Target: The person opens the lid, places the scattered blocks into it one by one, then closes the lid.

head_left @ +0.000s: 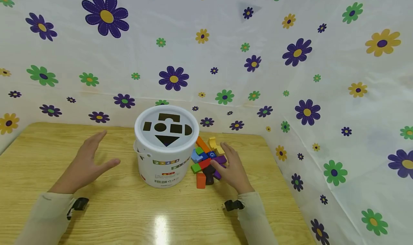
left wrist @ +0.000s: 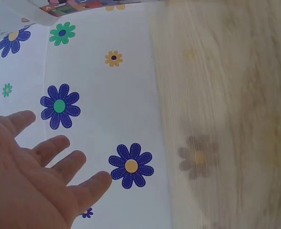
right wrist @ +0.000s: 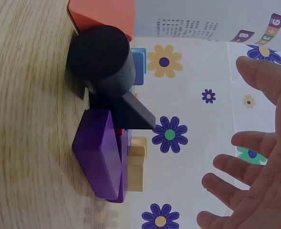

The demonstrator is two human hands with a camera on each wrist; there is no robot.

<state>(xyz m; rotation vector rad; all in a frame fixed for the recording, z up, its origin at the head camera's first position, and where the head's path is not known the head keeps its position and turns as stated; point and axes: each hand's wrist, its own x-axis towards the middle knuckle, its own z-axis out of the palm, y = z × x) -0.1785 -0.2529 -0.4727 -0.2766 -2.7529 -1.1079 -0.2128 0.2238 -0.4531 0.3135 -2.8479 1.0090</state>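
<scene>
A white lidded bucket (head_left: 162, 166) stands upright on the wooden table, its lid (head_left: 151, 135) pierced with dark shaped holes. To its right lies a heap of coloured toy blocks (head_left: 204, 163). In the right wrist view a purple block (right wrist: 97, 152), a black cylinder (right wrist: 102, 59) and an orange block (right wrist: 104, 14) show close by. My left hand (head_left: 85, 166) is held left of the bucket, fingers spread and apart from it, holding nothing. Over the right side of the heap hovers my right hand (head_left: 233, 169), fingers extended; its palm looks bare in the right wrist view.
The wooden table (head_left: 113, 216) meets a white flower-printed cloth (head_left: 145, 58) behind and at the right. A white handle (head_left: 137, 150) hangs at the bucket's left side. Dark straps (head_left: 80, 203) circle both wrists.
</scene>
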